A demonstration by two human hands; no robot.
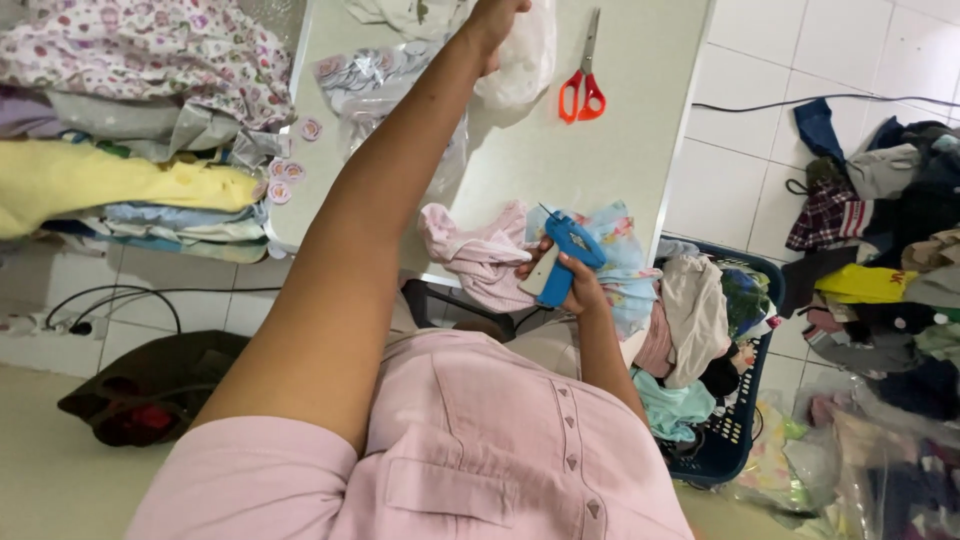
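Note:
My right hand (567, 287) grips a blue tagging gun (566, 255) with its needle pointing up, over a pink garment (478, 256) and a light blue floral garment (626, 258) at the near edge of the white table (620, 150). My left arm stretches across the table. My left hand (492, 22) at the top edge is closed on a clear plastic bag (522, 58). Part of that hand is cut off by the frame.
Orange-handled scissors (583, 88) lie on the table beside a bag of round tags (368, 72). Folded fabrics (120, 140) are stacked at the left. A dark blue laundry basket (748, 425) full of clothes stands at the right, near a clothes pile (890, 270) on the tiled floor.

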